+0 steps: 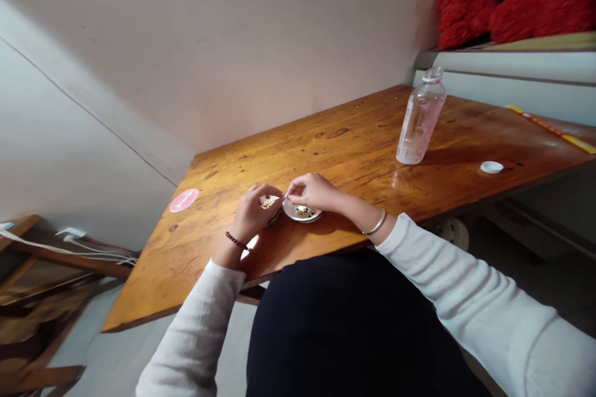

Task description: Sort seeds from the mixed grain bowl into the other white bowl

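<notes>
Two small white dishes lie close together near the front edge of the wooden table [274, 149]. The right dish [306, 217] holds small dark and tan pieces; the left dish [269, 203] has pale yellowish bits and is partly covered by my left hand [254, 214]. My left fingers are closed in a pinch above it. My right hand [314, 192] is over the back of the right dish, thumb and finger pinched. The fingertips of both hands meet between the dishes at something tiny and whitish, too small to make out.
A clear open bottle [421, 118] stands at the back right, with a white cap [492, 167] nearby. A yellow-red strip [552, 129] lies at the far right. A round pink sticker [184, 200] marks the left side. Behind is a wall.
</notes>
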{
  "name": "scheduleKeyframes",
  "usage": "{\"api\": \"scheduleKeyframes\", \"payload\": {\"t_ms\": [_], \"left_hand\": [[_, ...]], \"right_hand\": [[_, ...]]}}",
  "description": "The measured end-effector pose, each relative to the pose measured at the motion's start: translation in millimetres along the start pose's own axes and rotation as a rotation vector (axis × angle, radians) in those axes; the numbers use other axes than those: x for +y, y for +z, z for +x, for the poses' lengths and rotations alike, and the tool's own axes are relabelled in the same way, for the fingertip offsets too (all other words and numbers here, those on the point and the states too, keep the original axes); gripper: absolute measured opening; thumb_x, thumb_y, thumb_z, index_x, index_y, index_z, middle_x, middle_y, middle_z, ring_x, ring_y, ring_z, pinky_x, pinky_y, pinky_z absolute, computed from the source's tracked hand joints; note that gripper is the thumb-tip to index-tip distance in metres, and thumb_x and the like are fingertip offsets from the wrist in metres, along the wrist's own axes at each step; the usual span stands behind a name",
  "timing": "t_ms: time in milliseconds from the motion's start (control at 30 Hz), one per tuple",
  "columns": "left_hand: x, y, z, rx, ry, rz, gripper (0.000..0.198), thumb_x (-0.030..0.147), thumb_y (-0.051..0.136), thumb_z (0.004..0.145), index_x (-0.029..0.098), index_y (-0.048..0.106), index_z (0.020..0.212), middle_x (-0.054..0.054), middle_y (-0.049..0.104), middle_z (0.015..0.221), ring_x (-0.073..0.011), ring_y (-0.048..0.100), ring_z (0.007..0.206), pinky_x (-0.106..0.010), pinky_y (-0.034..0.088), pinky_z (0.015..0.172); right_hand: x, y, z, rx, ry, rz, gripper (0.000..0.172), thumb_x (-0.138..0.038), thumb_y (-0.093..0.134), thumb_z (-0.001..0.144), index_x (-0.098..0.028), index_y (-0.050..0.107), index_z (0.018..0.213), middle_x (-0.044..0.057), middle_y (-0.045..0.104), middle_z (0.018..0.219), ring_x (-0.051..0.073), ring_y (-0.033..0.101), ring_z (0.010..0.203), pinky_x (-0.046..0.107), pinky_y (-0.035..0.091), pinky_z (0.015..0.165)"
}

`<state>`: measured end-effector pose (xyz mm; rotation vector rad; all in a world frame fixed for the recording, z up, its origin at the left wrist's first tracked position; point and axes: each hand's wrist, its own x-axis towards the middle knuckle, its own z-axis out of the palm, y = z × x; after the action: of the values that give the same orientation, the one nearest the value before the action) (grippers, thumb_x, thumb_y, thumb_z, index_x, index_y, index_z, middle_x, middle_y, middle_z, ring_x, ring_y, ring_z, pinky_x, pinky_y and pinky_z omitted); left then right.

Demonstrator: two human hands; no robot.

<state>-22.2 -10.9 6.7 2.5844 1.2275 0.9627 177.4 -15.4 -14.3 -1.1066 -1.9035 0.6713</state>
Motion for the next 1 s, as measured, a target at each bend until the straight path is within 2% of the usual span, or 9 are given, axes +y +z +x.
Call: {"api": "scheduleKeyframes", "payload": {"t_ms": [267,500,700,867,1000], "left_hand": [[-1.9,1.4,-0.2,-0.002,0.011,-0.025,0.010,0.028,0.063,0.080,0.022,0.070,0.085,0.000,0.067,0.081,-0.0139,0.056,0.073,-0.024,0.043,0.061],[-6.6,2.0,-0.7,-0.015,0.007,0.013,0.012,0.031,0.066,0.080,0.025,0.073,0.086,-0.001,0.063,0.075,-0.0126,0.053,0.066,-0.024,0.043,0.059],[-6.1,1.5,-0.4,-0.036,0.039,-0.080,0.016,0.031,0.059,0.085,0.025,0.074,0.089,-0.003,0.069,0.081,-0.0140,0.056,0.072,-0.024,0.044,0.059],[-7.6,3.3,-1.4,-0.011,-0.014,-0.161,0.017,0.036,0.062,0.083,0.023,0.072,0.090,-0.002,0.070,0.082,-0.0134,0.057,0.071,-0.023,0.043,0.058],[-7.7,3.1,-1.8,-0.036,-0.050,-0.157,0.021,0.040,0.062,0.082,0.022,0.071,0.090,-0.002,0.070,0.084,-0.0138,0.057,0.072,-0.023,0.042,0.057]], "right_hand": [[-1.6,-1.0,-0.9,-0.013,0.006,-0.004,0.013,-0.023,0.067,0.071,-0.017,0.074,0.080,0.001,0.071,0.072,0.012,0.064,0.068,0.020,0.044,0.062],[-3.0,-1.0,-0.6,-0.018,0.021,-0.010,0.012,-0.024,0.067,0.072,-0.017,0.074,0.081,0.002,0.072,0.074,0.013,0.065,0.069,0.020,0.046,0.064],[-3.4,-1.3,-0.3,-0.022,0.025,0.011,0.014,-0.027,0.069,0.074,-0.018,0.075,0.083,0.003,0.074,0.077,0.014,0.068,0.072,0.021,0.048,0.066],[-0.2,0.7,0.2,-0.030,0.025,0.079,0.013,-0.026,0.072,0.073,-0.019,0.075,0.084,0.003,0.075,0.079,0.015,0.070,0.075,0.021,0.049,0.069],[1.3,1.3,-0.4,-0.023,0.026,0.096,0.013,-0.027,0.072,0.073,-0.019,0.074,0.084,0.003,0.074,0.080,0.015,0.070,0.077,0.021,0.050,0.070]]}}
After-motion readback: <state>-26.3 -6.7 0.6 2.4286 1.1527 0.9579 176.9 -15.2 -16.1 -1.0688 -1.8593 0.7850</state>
